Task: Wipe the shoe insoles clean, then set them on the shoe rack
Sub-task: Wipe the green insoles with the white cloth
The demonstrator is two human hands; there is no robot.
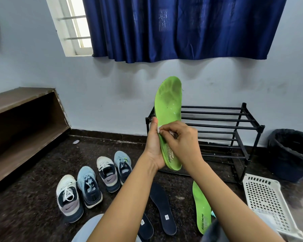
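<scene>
Held insole: a bright green insole [168, 105] stands upright in front of the person, toe end up, heel end down, with its printed face toward the camera.
Left hand: the left hand [154, 149] clasps the insole's lower left edge from behind, with the thumb lying along the rim.
Right hand: the right hand [181, 141] has its fingers curled and pinches a small white scrap [158, 130] against the insole's left edge. It looks like a wipe or cloth, but it is mostly hidden under the fingers.
Other insoles: a second green insole [200, 206] lies on the dark floor [33, 198] near the right forearm. Two dark navy insoles [162, 206] lie just left of it.
Shoe rack: the black tube shoe rack [226, 127] stands against the wall behind the held insole. No insoles are on its bars.
Shoes: four sneakers [87, 187] sit in a row on the floor to the left.
Right side: a white perforated basket [262, 198] rests near a dark bin [290, 151].
Left side: a brown wooden shelf [24, 119] runs along the wall.
</scene>
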